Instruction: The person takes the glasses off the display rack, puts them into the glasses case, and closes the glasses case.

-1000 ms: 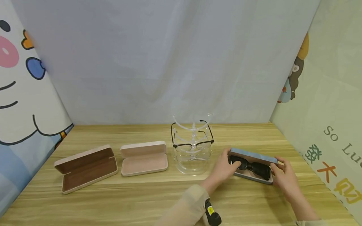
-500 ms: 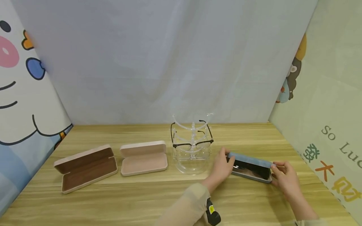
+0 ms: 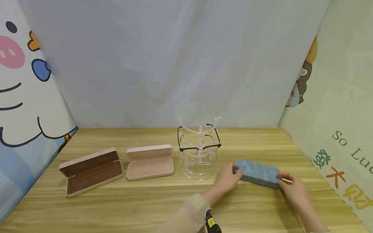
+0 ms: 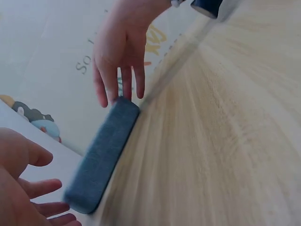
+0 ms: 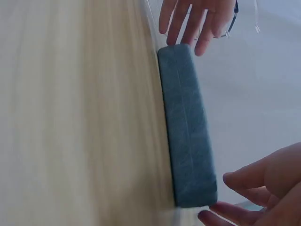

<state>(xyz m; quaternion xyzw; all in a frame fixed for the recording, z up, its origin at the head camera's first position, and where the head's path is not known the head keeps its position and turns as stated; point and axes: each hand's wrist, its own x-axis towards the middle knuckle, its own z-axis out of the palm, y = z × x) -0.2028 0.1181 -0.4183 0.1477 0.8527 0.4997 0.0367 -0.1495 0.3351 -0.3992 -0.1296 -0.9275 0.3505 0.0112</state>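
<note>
A blue glasses case (image 3: 257, 173) lies on the wooden table at the right in the head view, its lid down. The sunglasses seen in it earlier are hidden inside. At its left end is my left hand (image 3: 228, 178), fingers loosely extended, fingertips right at the corner. In the left wrist view the left fingers (image 4: 44, 209) are spread beside the case's near end. My right hand (image 3: 294, 187) is at the opposite end, thumb and fingers apart. The right wrist view shows the right fingertips (image 5: 225, 214) right by the case's lower corner, not curled round it.
A clear display stand (image 3: 200, 161) holds black-framed glasses (image 3: 200, 149) and a thinner-framed pair below, just left of the left hand. Farther left are a pale pink case (image 3: 150, 166) and a brown-lined case (image 3: 94, 176), both with lids up. A grey cloth (image 3: 163, 64) hangs behind the table (image 3: 140, 207).
The blue case's lid has come down over the sunglasses. Both hands have drawn slightly back from the lid to the case's ends, and their fingers have loosened.
</note>
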